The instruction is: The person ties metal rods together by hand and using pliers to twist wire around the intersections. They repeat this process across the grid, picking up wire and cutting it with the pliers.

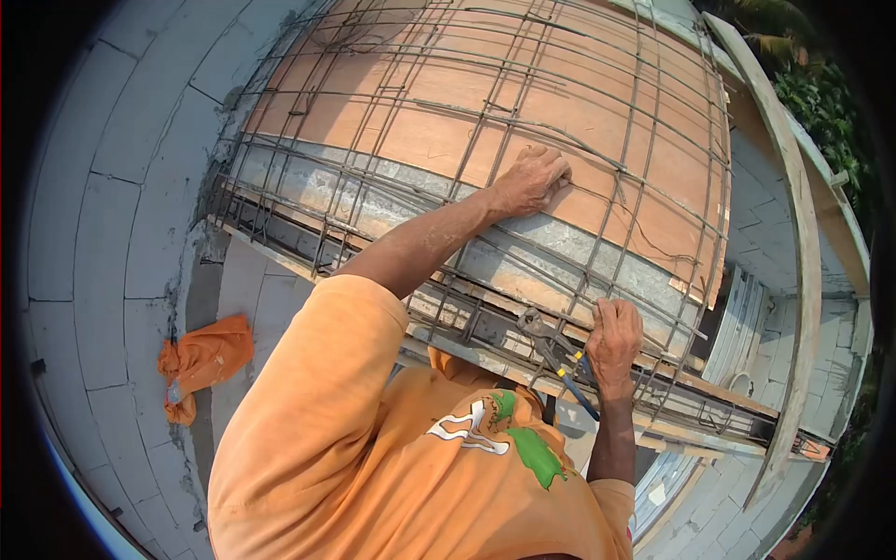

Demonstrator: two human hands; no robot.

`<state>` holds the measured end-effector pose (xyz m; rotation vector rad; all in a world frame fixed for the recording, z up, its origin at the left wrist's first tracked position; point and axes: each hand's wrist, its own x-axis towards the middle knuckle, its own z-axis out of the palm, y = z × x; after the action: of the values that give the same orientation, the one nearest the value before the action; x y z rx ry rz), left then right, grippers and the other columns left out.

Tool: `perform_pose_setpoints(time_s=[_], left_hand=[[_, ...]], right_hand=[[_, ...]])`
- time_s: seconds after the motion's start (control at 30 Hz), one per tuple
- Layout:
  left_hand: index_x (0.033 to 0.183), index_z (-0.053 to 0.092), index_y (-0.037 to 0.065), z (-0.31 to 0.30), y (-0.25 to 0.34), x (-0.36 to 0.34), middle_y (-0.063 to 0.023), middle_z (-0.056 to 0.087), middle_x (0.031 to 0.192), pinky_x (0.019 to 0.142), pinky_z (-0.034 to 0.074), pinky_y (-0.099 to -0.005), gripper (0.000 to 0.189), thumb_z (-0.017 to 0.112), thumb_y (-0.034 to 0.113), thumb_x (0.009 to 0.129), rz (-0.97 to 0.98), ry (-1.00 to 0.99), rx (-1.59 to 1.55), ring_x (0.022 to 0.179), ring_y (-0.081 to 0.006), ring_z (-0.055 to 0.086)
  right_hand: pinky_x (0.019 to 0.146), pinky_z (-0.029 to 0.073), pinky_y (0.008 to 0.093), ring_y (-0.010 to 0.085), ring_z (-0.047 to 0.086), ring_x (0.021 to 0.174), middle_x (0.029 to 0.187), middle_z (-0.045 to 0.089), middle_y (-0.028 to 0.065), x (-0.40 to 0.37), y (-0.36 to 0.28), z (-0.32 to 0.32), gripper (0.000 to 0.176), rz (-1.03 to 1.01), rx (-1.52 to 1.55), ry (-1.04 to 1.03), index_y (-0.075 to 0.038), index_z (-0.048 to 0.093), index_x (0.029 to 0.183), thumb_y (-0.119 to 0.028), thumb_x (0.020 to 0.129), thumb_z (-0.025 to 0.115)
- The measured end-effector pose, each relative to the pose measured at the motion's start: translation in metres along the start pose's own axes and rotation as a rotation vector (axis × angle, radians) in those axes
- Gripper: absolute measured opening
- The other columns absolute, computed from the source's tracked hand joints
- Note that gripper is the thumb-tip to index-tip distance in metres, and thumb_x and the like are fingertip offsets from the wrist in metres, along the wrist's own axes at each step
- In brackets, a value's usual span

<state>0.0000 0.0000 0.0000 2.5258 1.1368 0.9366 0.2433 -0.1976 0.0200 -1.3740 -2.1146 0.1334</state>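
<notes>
My left hand (pixel 534 180) reaches across my body, its fingers curled closed just above the steel rebar mesh (pixel 485 117). Whatever lies inside those fingers, if anything, is hidden. Lower and to the right, my right hand (pixel 613 343) is bent over the bars with its fingers closed. A pair of pincers (pixel 551 353) with blue and yellow handles sits against its thumb side, one handle passing under the palm. The pincers' metal head points up and left, over the long rebar cage (pixel 467 313) of the beam.
Plywood formwork (pixel 597 84) lies beneath the mesh, bordered by a grey metal strip (pixel 345 196). A grey block wall (pixel 103 224) rises at left, near an orange cloth (pixel 210 359). A long timber plank (pixel 793 233) slants along the right side. Bar ends stick out near my right hand.
</notes>
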Motion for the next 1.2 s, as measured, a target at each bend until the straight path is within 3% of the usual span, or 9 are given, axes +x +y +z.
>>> perform_pose_setpoints(time_s=[0.07,0.1,0.23,0.43,0.7,0.93,1.03,1.1,1.2], left_hand=[[0.095,0.059,0.007,0.023,0.016,0.006,-0.0103,0.057,0.093,0.084,0.040,-0.0419,0.007,0.063,0.010,0.090,0.012,0.041,-0.047,0.090,-0.0296,0.053],[0.095,0.059,0.007,-0.044,-0.024,-0.010,-0.0103,0.057,0.093,0.084,0.040,-0.0419,0.007,0.063,0.010,0.090,0.043,-0.042,0.065,0.090,-0.0296,0.053],[0.095,0.058,0.006,-0.016,-0.010,-0.002,-0.0093,0.055,0.090,0.084,0.041,-0.0415,0.008,0.062,0.005,0.088,0.025,0.022,-0.028,0.089,-0.0295,0.053],[0.096,0.058,0.004,-0.019,-0.006,0.001,-0.0104,0.057,0.090,0.084,0.041,-0.0425,0.009,0.061,0.003,0.088,0.040,-0.037,-0.094,0.089,-0.0309,0.054],[0.095,0.057,0.004,-0.032,0.004,0.009,-0.0117,0.057,0.085,0.079,0.042,-0.0416,0.010,0.061,-0.001,0.087,0.028,0.025,-0.190,0.083,-0.0322,0.055],[0.095,0.058,0.006,-0.065,0.061,0.039,-0.0074,0.056,0.080,0.074,0.042,-0.0398,0.020,0.065,-0.003,0.079,0.325,0.013,0.090,0.079,-0.0263,0.055],[0.096,0.059,0.007,-0.061,0.101,0.038,-0.0052,0.056,0.079,0.074,0.043,-0.0388,0.023,0.066,-0.001,0.076,0.443,-0.053,0.090,0.078,-0.0238,0.055],[0.095,0.060,0.007,-0.051,0.112,0.032,-0.0048,0.056,0.079,0.075,0.044,-0.0383,0.023,0.066,-0.001,0.074,0.486,-0.054,0.067,0.078,-0.0231,0.055],[0.095,0.060,0.007,-0.041,0.110,0.017,-0.0043,0.056,0.078,0.075,0.044,-0.0376,0.022,0.067,0.000,0.075,0.531,-0.081,0.015,0.076,-0.0221,0.055]], right_hand=[[0.068,0.041,0.0407,0.0291,0.057,0.080,0.087,0.057,0.0111,-0.011,0.022,-0.016,0.022,0.008,-0.126,-0.002,-0.004,0.065,0.100,-0.003,0.079,0.069],[0.068,0.041,0.0407,0.0291,0.057,0.080,0.087,0.057,0.0111,0.014,-0.027,0.038,0.022,0.037,-0.016,0.084,-0.004,0.065,0.100,-0.003,0.079,0.069],[0.067,0.042,0.0410,0.0299,0.055,0.078,0.086,0.056,0.0117,0.012,-0.010,0.009,0.020,0.046,-0.076,0.049,-0.003,0.064,0.102,-0.002,0.082,0.068],[0.070,0.044,0.0405,0.0296,0.057,0.081,0.088,0.057,0.0112,0.009,-0.009,0.002,0.026,0.108,-0.051,-0.009,-0.003,0.065,0.103,-0.001,0.078,0.069],[0.077,0.047,0.0416,0.0306,0.059,0.093,0.105,0.060,0.0139,0.024,-0.026,-0.027,0.029,0.128,-0.096,0.041,-0.001,0.066,0.105,-0.005,0.077,0.072],[0.082,0.050,0.0415,0.0329,0.058,0.103,0.112,0.058,0.0179,0.075,-0.045,-0.080,0.034,-0.055,-0.354,0.425,0.002,0.063,0.113,-0.003,0.079,0.068],[0.081,0.051,0.0417,0.0318,0.058,0.098,0.104,0.058,0.0162,0.082,-0.052,-0.074,0.038,0.080,-0.253,0.306,0.002,0.061,0.116,0.000,0.078,0.066],[0.078,0.051,0.0422,0.0297,0.057,0.092,0.095,0.055,0.0126,0.070,-0.040,-0.063,0.036,0.281,-0.232,-0.049,0.001,0.060,0.117,-0.003,0.082,0.065],[0.075,0.050,0.0429,0.0279,0.055,0.088,0.090,0.053,0.0105,0.057,-0.034,-0.060,0.030,0.243,-0.124,-0.033,-0.001,0.061,0.114,-0.011,0.087,0.066]])
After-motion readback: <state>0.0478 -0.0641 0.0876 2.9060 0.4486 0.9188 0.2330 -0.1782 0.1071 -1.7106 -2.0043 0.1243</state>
